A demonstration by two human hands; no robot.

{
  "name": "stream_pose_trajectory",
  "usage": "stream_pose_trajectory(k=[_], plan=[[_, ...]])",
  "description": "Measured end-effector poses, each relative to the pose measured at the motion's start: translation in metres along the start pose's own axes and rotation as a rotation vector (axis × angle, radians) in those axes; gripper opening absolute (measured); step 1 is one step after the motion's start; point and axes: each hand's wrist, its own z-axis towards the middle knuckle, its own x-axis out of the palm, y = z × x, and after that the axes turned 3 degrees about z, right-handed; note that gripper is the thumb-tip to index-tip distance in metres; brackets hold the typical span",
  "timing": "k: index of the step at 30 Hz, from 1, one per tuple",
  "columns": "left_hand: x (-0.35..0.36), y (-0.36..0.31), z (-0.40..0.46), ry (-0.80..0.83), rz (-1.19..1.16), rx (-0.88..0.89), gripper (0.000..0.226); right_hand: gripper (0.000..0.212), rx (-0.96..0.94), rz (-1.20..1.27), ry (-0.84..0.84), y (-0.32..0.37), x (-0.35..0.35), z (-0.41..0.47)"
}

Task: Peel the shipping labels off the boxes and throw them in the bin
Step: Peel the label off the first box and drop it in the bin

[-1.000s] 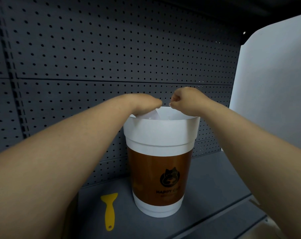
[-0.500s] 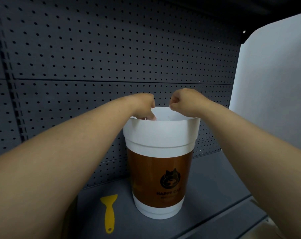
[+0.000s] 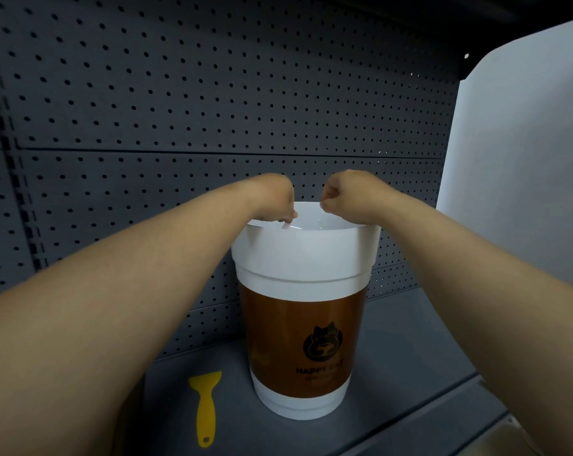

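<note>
The bin [image 3: 306, 258] is a big cup-shaped tub, white with a brown band and a black cat logo, standing on the dark shelf. Both my hands hover over its open mouth. My left hand [image 3: 275, 202] bends down at the wrist, its fingertips dipped just inside the rim and pinching a thin white sliver of shipping label [image 3: 286, 226]. My right hand [image 3: 347, 192] is curled into a fist above the far rim, a little apart from the left; nothing shows in it. No boxes are in view.
A yellow plastic scraper [image 3: 206, 406] lies on the shelf [image 3: 410, 357] left of the bin. A dark pegboard wall [image 3: 212, 93] stands right behind the bin. A white panel [image 3: 525, 159] closes off the right side.
The white label piece that stuck out under my left hand has gone down into the bin's mouth. My left wrist has bent lower, and the hands have drawn slightly apart.
</note>
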Motion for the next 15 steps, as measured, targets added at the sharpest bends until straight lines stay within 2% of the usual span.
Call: stream_pose_trajectory(k=[7, 11, 15], plan=[[0.0040, 0.0007, 0.0044, -0.006, -0.019, 0.007, 0.007, 0.006, -0.015, -0.004, 0.009, -0.0041, 0.0015, 0.0033], [0.0055, 0.0000, 0.0041, -0.018, -0.026, -0.011, 0.010, 0.010, -0.017, 0.000, 0.012, -0.0048, 0.0005, 0.0013], [0.0056, 0.0002, 0.0037, 0.007, -0.074, -0.025, 0.024, 0.018, -0.004, 0.016, 0.007, -0.0033, -0.0030, -0.0043]])
